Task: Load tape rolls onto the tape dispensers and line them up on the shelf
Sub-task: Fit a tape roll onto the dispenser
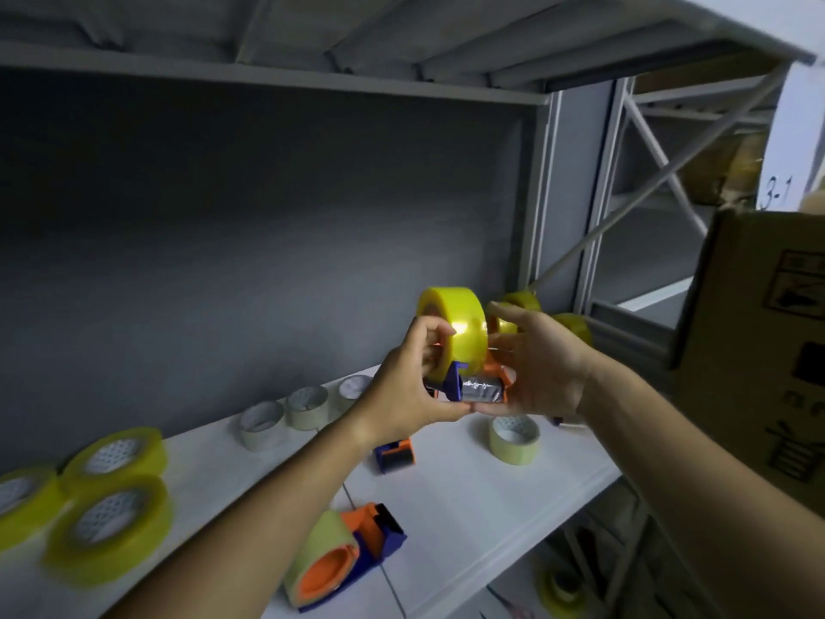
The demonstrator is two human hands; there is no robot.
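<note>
Above the white shelf point(468, 498), both hands hold an orange-and-blue tape dispenser point(480, 388) with a yellow tape roll point(455, 332) seated on it. My left hand point(413, 386) grips its left side, fingers curled round the roll's edge and the blue frame. My right hand point(535, 364) grips the right side, thumb under the metal plate. A loaded dispenser point(343, 556) lies on the shelf's front edge. A small empty dispenser point(395, 455) sits behind it. Loaded yellow dispensers point(567, 326) stand at the back right, partly hidden by my right hand.
Yellow tape rolls point(111, 520) lie at the shelf's left end. Pale rolls point(285, 417) sit in a row along the back, and one pale roll point(515, 440) lies near the right. A cardboard box point(759, 373) stands at the right. Another roll point(558, 589) lies on the lower shelf.
</note>
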